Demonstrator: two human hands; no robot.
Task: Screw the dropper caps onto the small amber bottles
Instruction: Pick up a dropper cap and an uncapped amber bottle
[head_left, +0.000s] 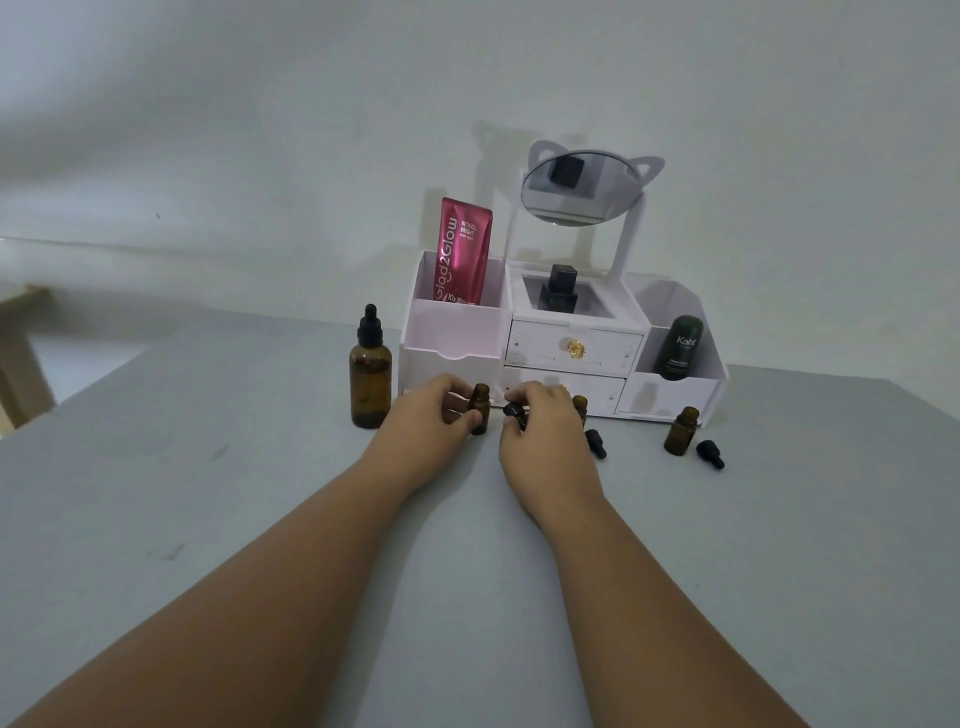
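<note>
My left hand grips a small amber bottle that stands upright and uncapped on the grey table. Just to its right, my right hand holds a black dropper cap in its fingertips, close to the bottle's neck but apart from it. A second small amber bottle peeks out behind my right hand, with a loose black cap lying beside it. Farther right stands a third open small bottle with its cap lying on the table.
A tall amber dropper bottle, capped, stands left of my left hand. Behind the bottles is a white vanity organiser with drawers, a mirror, a red tube, a black perfume bottle and a dark green deodorant.
</note>
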